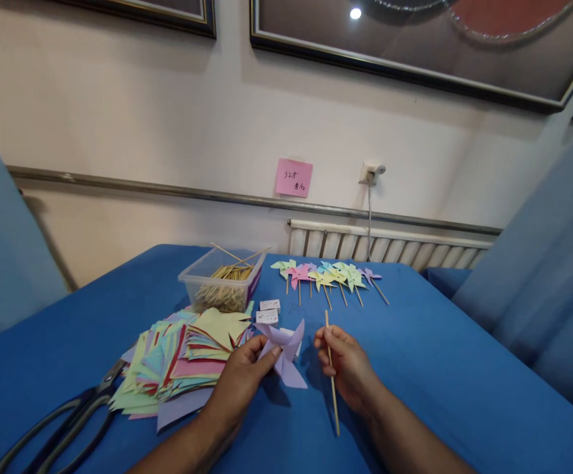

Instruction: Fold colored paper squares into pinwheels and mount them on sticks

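Observation:
My left hand (249, 372) pinches a purple paper pinwheel (290, 368) near its middle, the thumb lying across the front. To the right, my right hand (343, 362) grips a thin wooden stick (334, 395) between thumb and fingers; it stands nearly upright, its lower end reaching toward me. Stick and pinwheel are apart. Left of my left hand lies a fanned stack of coloured paper sheets (168, 368) with slits cut in them. Two small white boxes (267, 317) sit just behind the pinwheel, which partly covers another whitish item.
A clear plastic box (190, 288) full of wooden sticks stands behind the paper. Several finished pinwheels (350, 275) on sticks lie at the table's far side. Large dark-handled scissors (76, 415) rest at front left. A blue cloth (415, 368) covers the table; a radiator (385, 247) is behind.

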### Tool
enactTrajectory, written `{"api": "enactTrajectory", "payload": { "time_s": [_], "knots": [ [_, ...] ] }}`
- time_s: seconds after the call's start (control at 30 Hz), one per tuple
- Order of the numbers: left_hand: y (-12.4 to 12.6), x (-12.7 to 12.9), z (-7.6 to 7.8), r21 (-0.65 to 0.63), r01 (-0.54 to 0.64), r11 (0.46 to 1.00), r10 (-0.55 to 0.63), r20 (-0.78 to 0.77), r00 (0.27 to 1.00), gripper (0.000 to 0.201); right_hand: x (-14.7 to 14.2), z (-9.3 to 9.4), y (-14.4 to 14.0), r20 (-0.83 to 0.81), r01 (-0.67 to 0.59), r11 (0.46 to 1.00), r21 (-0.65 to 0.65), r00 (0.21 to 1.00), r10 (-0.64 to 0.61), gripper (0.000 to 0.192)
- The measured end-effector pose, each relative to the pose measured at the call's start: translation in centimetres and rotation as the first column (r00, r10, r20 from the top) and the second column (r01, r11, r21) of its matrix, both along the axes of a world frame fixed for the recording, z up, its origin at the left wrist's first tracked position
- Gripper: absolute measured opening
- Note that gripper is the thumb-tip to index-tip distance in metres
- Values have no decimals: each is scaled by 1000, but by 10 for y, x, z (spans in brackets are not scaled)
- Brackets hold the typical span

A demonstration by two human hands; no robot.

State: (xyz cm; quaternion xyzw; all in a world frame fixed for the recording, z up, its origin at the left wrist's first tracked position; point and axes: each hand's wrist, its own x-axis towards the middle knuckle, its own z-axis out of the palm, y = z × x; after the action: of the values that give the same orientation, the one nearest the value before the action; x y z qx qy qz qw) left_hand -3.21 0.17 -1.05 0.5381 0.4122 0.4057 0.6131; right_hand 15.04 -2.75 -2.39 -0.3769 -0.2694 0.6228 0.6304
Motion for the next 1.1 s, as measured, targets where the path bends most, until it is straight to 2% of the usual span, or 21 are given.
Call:
{"api": "enactTrajectory", "payload": {
  "time_s": [0.17,0.27,0.4,0.63,0.73,0.83,0.93,1.1],
  "knots": [
    [-6,2,4,0,113,994,-113,62,992,33,-15,0,-9,64,-224,971,-88,971,230,31],
    [-8,3,3,10,143,990,-143,49,988,28,-23,0,-13,65,-310,944,-112,946,318,31],
    [-9,3,2,-2,153,988,-152,30,988,26,-27,2,-16,36,-368,924,-101,927,373,30],
    [-11,3,3,-29,147,989,-144,85,986,29,-29,2,-22,-76,-442,894,-70,896,437,37],
    [-11,2,5,-39,182,982,-177,120,977,27,-30,3,-24,-49,-402,914,-64,916,399,36],
    [-13,2,8,-45,208,977,-200,141,970,27,-31,4,-24,56,-271,961,-57,960,274,34],
    [-14,2,10,-59,222,973,-212,150,966,28,-31,5,-23,139,-173,984,-47,974,177,31],
    [-15,2,9,-75,217,973,-203,154,967,29,-32,5,-22,197,-165,986,-15,967,165,31]
  ]
}}
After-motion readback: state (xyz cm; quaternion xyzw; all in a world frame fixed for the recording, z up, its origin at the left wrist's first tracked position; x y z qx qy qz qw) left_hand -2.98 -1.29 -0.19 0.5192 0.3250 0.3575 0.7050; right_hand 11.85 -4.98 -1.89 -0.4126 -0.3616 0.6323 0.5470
